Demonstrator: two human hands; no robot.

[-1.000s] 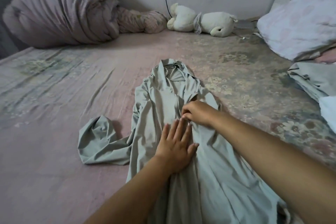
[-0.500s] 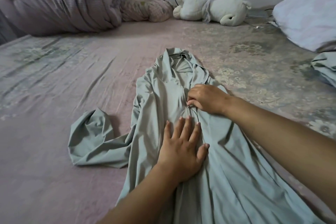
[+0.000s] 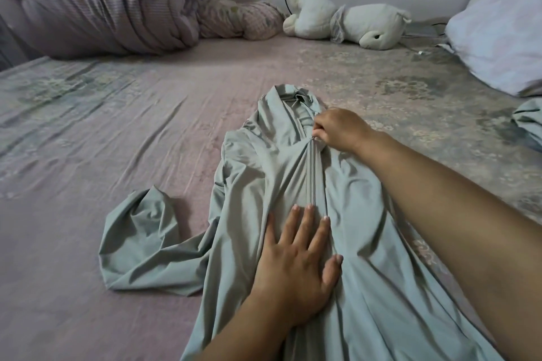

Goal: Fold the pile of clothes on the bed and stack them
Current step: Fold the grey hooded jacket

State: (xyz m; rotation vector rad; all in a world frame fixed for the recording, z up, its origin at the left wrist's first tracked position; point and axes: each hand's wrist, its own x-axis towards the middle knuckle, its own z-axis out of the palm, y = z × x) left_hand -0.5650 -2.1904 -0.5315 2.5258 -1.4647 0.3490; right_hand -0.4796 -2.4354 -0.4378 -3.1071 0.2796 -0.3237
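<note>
Head view showed a pale green zip-up top [image 3: 264,184] laid flat near the middle of the bed [image 3: 88,155], collar away from the person. The right hand [image 3: 340,130] pinched the zipper pull just below the collar, while the left hand [image 3: 296,267] lay spread, palm down, pressing the cloth beside the zipper [image 3: 312,173].

Thin, slippery fabric looked likely to snag in the teeth if the pull went on without the front held taut. One sleeve [image 3: 140,240] lay bunched out to the left, so a fold begun now would probably come out lumpy.

A rolled quilt [image 3: 102,3] and a white soft toy [image 3: 352,19] sat by the wall, a pillow [image 3: 498,47] at the right, all well apart from the top. More green cloth [image 3: 529,123] showed at the right edge. Nothing stood in the way.
</note>
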